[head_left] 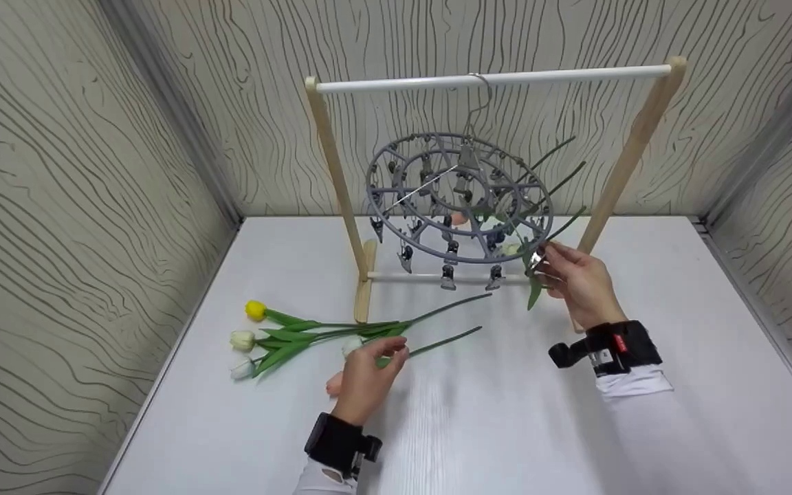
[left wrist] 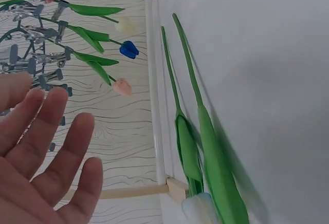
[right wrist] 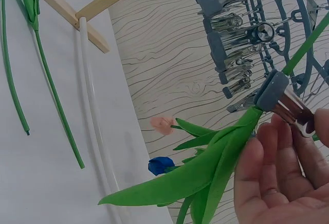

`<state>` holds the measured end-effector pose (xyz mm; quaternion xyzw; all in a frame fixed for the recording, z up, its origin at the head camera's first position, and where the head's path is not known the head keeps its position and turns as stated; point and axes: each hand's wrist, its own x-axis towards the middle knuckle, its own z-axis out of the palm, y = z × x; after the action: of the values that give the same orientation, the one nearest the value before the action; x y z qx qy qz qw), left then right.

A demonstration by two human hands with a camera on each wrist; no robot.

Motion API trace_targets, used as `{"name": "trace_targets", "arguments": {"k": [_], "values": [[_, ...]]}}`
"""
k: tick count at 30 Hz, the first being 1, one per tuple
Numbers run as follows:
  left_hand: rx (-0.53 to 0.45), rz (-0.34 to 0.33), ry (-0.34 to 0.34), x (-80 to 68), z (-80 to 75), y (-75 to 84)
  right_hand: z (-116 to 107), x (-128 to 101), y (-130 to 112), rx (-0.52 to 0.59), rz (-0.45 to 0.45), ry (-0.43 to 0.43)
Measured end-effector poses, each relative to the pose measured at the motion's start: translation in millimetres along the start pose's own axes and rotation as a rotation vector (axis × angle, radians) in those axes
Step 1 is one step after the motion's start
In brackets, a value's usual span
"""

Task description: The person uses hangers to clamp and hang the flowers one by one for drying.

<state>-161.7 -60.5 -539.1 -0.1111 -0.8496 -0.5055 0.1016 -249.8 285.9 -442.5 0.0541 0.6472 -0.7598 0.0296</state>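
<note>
Tulips (head_left: 279, 333) lie on the counter (head_left: 478, 426) left of the round clip hanger (head_left: 458, 203), the left hand (head_left: 366, 375) hovering over them, fingers loosely spread, while the right hand (head_left: 578, 278) pinches a rim clip (right wrist: 275, 93) biting a hanging tulip stem (right wrist: 303, 49).

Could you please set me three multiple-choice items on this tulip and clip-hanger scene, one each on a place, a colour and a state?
1. Where does the round clip hanger hang?
A. from the white rail
B. flat on the table
C. on the wall

2. What colour is the farthest flower head of the tulips lying on the table?
A. blue
B. yellow
C. red

3. What is the right hand doing?
A. resting flat on the table
B. holding a clip that grips a green stem
C. gripping the rail

Answers: 1 A, its hook sits over the rail; 2 B, the head view shows it yellow; 3 B, the right wrist view shows fingers on the clip.
</note>
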Motion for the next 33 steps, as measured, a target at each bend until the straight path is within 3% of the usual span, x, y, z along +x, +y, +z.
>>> {"name": "trace_targets", "arguments": {"k": [8, 13, 17, 22, 28, 33], "values": [[0.357, -0.073, -0.131, 8.0, 1.4, -27.4, 3, -3, 3, -0.031, -0.008, -0.009], [0.485, -0.153, -0.175, 9.0, 6.7, -39.3, 7, -5, 4, -0.072, -0.062, -0.028], [0.563, -0.149, -0.165, 9.6, 12.2, -47.3, 10, -7, 5, -0.097, -0.122, -0.052], [0.595, -0.11, -0.157, 9.9, 14.9, -51.2, 13, -9, 8, -0.101, -0.166, -0.07], [0.55, -0.073, -0.139, 5.6, 13.9, -50.9, 16, -12, 10, -0.115, -0.19, -0.081], [0.513, -0.042, -0.142, 3.4, 13.0, -47.1, 16, -19, 11, -0.153, -0.205, -0.042]]}}
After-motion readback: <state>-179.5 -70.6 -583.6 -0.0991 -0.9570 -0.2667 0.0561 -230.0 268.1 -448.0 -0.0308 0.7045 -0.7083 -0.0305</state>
